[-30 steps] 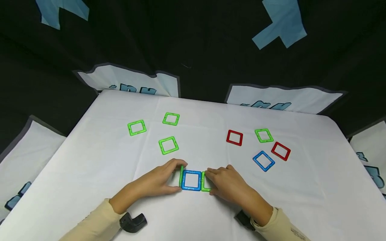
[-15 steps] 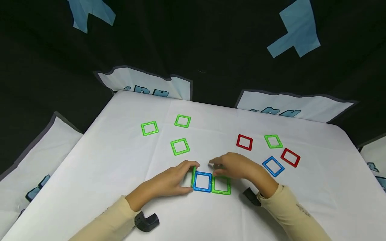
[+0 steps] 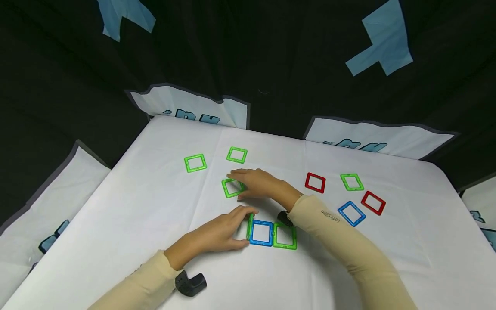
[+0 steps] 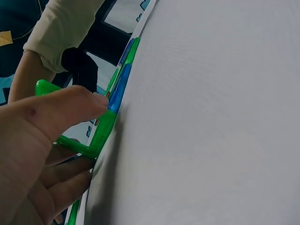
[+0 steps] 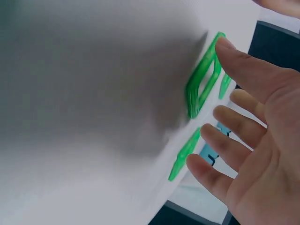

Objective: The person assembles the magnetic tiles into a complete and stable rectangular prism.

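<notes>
In the head view my left hand pinches a green square magnetic tile between thumb and fingers, holding it upright on edge. That tile stands along the left side of a flat blue square tile. Another flat green tile adjoins the blue one on the right. Farther back my right hand reaches over a loose green tile, covering its right side. In the right wrist view its fingers are spread, with the thumb tip right at the loose tile's edge.
Two more green tiles lie at the back left. On the right are a red tile, a green tile, a second red tile and a blue tile. A white cloth covers the table.
My right hand has left the flat green tile beside the blue one and moved back and left to the loose green tile. My left hand keeps its grip. The head view has shifted slightly.
</notes>
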The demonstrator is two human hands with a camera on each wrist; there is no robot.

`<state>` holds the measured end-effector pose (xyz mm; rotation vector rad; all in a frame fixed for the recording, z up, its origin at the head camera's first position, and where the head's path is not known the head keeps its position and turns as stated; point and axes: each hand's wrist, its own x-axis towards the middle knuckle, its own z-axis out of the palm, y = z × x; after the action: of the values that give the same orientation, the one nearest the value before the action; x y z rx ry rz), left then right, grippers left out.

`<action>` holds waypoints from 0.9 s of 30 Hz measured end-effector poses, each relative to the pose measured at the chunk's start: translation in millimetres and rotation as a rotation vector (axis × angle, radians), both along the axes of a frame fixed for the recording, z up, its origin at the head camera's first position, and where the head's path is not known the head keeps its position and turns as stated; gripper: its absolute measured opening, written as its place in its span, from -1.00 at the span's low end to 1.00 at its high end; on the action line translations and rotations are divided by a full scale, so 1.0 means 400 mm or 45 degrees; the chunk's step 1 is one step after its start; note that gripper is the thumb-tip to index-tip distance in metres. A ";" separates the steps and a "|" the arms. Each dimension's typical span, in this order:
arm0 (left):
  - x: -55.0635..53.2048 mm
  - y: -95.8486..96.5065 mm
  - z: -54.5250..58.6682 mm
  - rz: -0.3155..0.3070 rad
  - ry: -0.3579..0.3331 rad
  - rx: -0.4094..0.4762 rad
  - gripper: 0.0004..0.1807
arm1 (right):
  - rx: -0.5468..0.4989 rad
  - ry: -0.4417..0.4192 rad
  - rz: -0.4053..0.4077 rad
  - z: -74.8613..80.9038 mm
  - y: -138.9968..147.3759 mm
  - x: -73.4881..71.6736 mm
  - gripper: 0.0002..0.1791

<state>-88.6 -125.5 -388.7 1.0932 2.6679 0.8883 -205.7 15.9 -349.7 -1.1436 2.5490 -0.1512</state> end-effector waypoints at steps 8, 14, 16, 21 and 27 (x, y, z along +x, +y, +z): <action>0.002 -0.002 0.007 0.026 -0.038 -0.003 -0.24 | 0.054 0.047 -0.011 -0.006 0.005 0.007 -0.33; 0.007 -0.008 0.002 0.050 -0.086 0.014 -0.23 | 0.051 0.017 -0.015 -0.001 0.044 0.024 -0.45; 0.008 -0.010 -0.003 0.058 -0.070 0.022 -0.23 | 0.040 -0.030 -0.039 0.001 0.061 0.030 -0.47; 0.007 -0.011 -0.012 0.064 -0.009 0.051 -0.23 | 0.000 -0.130 -0.084 0.011 0.108 0.044 -0.54; 0.006 -0.011 -0.017 0.062 0.012 0.061 -0.21 | -0.165 -0.086 -0.049 0.027 0.163 0.077 -0.76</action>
<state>-86.2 -129.9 -395.6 1.0493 2.7055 0.9621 -175.0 81.3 -338.7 -1.1161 2.5340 -0.3630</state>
